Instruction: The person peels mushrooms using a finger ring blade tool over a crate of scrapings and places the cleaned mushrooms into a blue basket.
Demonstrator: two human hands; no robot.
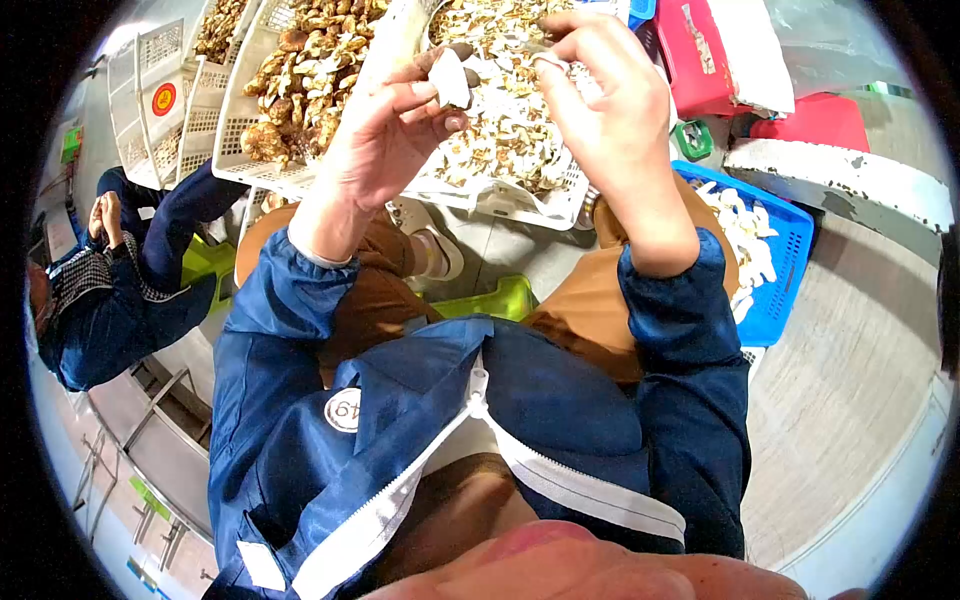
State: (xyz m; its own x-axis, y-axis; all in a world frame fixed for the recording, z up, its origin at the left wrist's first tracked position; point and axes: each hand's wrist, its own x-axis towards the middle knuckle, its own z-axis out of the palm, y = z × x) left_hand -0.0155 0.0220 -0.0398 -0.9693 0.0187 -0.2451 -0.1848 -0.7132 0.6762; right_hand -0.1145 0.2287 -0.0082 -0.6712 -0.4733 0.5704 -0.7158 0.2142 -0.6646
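My left hand (375,140) is raised over the near part of a white perforated crate (510,203). Between its thumb and fingers it pinches a pale, trimmed mushroom (450,80). My right hand (615,105) is up opposite it, over the crate's right side. Its thumb and fingertips close on something small and pale that I cannot make out. The two hands are apart. Below them, the crate is full of mushroom trimmings (500,140), white and brown bits in a loose heap.
Left, another white crate (228,150) holds whole brown mushrooms (310,80). A blue basket (790,260) with white mushroom pieces (745,235) stands by my right knee. Red bins (700,60) stand at upper right. A co-worker (130,270) sits at left. Green plastic (490,300) shows between my legs.
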